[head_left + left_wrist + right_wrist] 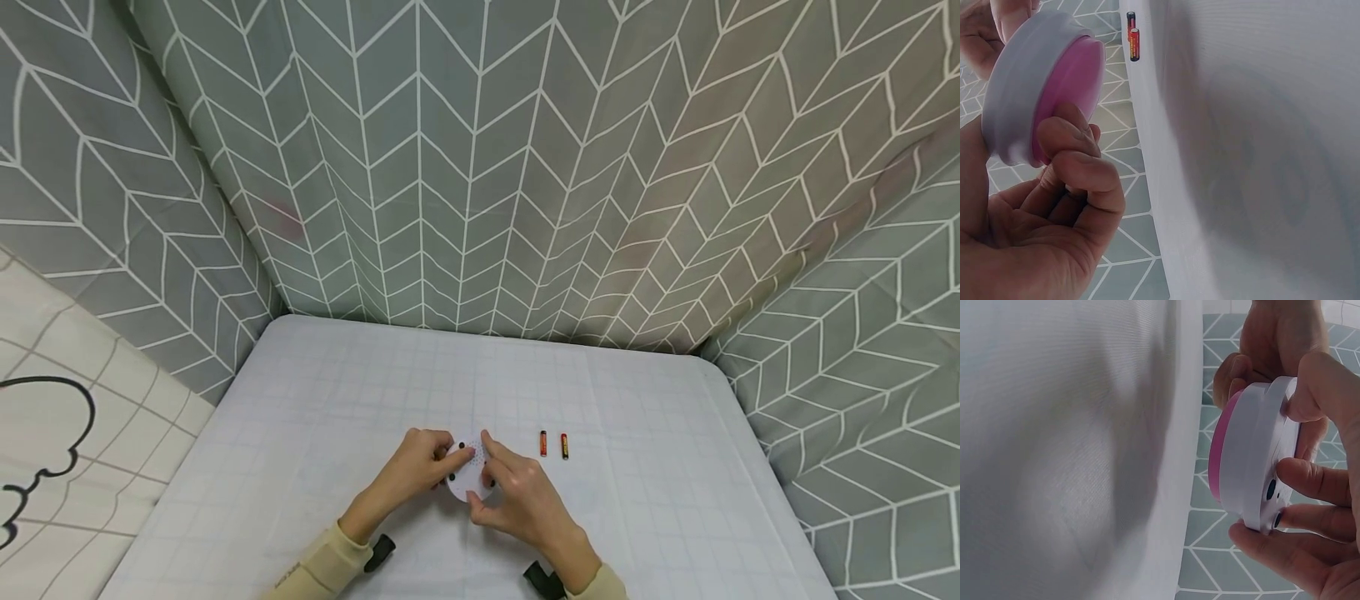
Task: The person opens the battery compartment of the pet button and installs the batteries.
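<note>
Above the table, both hands hold a round white device [463,487] with a pink face [1079,81] turned down toward the tabletop. Its upward back carries small holes and several black round feet, as the right wrist view shows. My left hand [417,460] grips the left edge, thumb across the back and curled fingers against the pink side. On the opposite edge, my right hand [522,493] holds the rim between thumb and fingers, with other fingertips touching the back. Two small red-and-black batteries, a left one [543,443] and a right one [565,446], lie right of the hands.
A white cloth [337,383] with a faint grid covers the table. Grey curtains [465,167] with white chevron lines stand behind and at the sides. Each wrist carries a black camera mount, one on the left [380,552] and one on the right [543,581].
</note>
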{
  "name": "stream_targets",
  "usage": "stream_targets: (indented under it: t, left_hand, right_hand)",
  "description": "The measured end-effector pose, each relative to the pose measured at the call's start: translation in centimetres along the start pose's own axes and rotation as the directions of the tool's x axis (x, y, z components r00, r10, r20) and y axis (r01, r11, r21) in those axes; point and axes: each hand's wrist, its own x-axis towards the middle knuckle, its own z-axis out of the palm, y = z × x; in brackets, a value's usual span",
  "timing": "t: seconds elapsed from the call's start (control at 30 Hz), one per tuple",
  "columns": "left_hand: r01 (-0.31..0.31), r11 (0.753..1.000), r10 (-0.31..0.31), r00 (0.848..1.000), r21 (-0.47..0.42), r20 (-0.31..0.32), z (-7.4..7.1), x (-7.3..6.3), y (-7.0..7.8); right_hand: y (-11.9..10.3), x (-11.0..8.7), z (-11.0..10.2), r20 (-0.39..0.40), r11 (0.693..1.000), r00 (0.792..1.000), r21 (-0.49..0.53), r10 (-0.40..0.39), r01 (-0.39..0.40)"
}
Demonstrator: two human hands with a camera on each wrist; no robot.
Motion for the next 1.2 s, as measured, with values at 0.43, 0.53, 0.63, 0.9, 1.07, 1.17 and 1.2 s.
stream_targets:
  t: [0.43, 0.53, 0.63, 0.9, 1.07, 1.17, 1.2]
  left_hand:
    - [-0.015, 1.0, 0.015, 1.0, 0.02, -0.002, 0.21, 0.21, -0.18]
    - [-0.014, 1.0, 0.014, 1.0, 0.016, -0.006, 0.18, 0.29, -0.15]
    - [-0.008, 1.0, 0.008, 1.0, 0.013, -0.011, 0.16, 0.31, -0.13]
    - [-0.008, 1.0, 0.008, 1.0, 0.013, 0.005, 0.09, 0.2, -0.2]
    - [0.005, 1.0, -0.005, 1.0, 0.013, 0.02, -0.01, 0.11, -0.32]
    - [0.016, 1.0, -0.016, 0.999, 0.009, 0.033, 0.01, 0.11, -0.37]
    - [0.019, 1.0, -0.02, 0.999, 0.006, 0.034, 0.01, 0.12, -0.37]
  right_hand:
    - [0.34, 0.51, 0.09, -0.011, 0.999, 0.999, 0.003, -0.04, 0.04]
    - [0.44, 0.6, 0.06, -0.006, 0.999, 0.999, 0.006, -0.037, 0.037]
    - [0.55, 0.55, 0.03, -0.009, 0.999, 0.999, 0.007, -0.045, 0.045]
    - [0.36, 0.49, -0.11, 0.014, 1.0, 1.0, 0.015, -0.018, 0.018]
    - [0.31, 0.34, -0.21, 0.024, 1.0, 1.0, 0.016, -0.002, 0.001]
    - [0.4, 0.24, -0.28, 0.014, 1.0, 1.0, 0.017, 0.002, -0.002]
    - [0.45, 0.22, -0.29, 0.01, 1.0, 1.0, 0.019, 0.004, -0.004]
